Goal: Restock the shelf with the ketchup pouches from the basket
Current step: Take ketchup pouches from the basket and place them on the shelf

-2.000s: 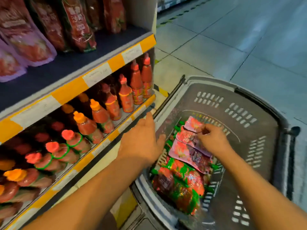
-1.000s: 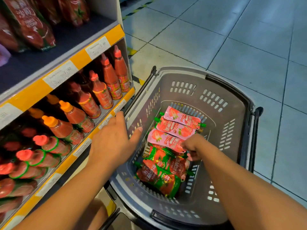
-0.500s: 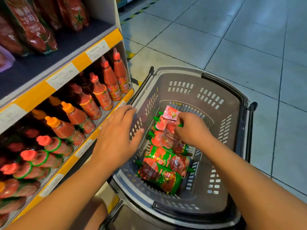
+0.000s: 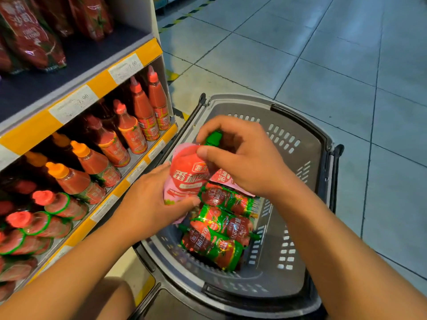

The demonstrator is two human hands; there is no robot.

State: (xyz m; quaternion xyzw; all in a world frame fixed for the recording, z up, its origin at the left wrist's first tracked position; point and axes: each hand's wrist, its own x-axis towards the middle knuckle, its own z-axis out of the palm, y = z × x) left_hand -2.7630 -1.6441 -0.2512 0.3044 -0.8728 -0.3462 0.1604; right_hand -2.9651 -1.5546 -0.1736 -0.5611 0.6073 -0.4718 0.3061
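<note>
Pick-up step: pink ketchup pouch [image 4: 188, 179] is pinched by right hand [image 4: 245, 158] and left hand [image 4: 147, 204] above basket [image 4: 300, 125]; transfer to upper shelf [image 4: 76, 58] judged next.

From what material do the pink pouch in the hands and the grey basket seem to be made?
Pink pouch: probably thin flexible plastic film, glossy; it bends and creases between the left hand and the right hand, with a hard green cap. Grey basket: likely rigid moulded plastic, matt, with slotted walls and a smooth rim.
</note>
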